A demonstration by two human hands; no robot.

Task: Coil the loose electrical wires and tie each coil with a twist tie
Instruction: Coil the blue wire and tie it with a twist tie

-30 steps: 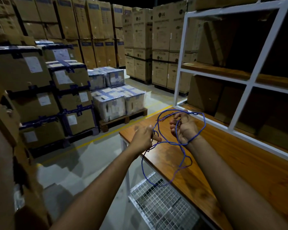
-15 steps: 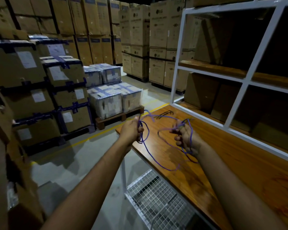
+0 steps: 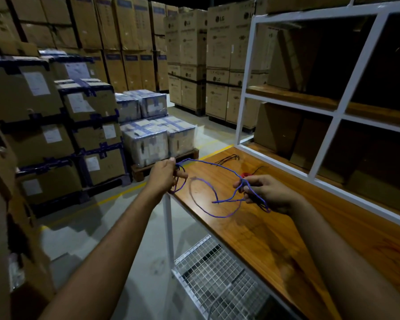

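Head view: the blue wire (image 3: 217, 168) is strung across the middle of the frame between the two hands, so its long axis runs roughly left to right, sloping slightly down toward the right. The left hand (image 3: 163, 175), left of centre, has its fingers curled round a small bunch of loops at one end. The right hand (image 3: 267, 192), right of centre and a little lower, pinches the other end between thumb and fingers (image 3: 247, 181), with a strand hanging off below the palm. Between the hands a slack loop sags toward the lower middle, hanging just above the wooden surface (image 3: 275, 239); whether it touches the wood I cannot tell.

The coil is only begun, I judge: most of the length is still loose. The slack lies nearer the right hand, so gathering it looks like feeding it leftward onto the left hand's loops. Thin black twist ties (image 3: 228, 159) lie on the surface beyond the wire, above centre, about equally near both hands.
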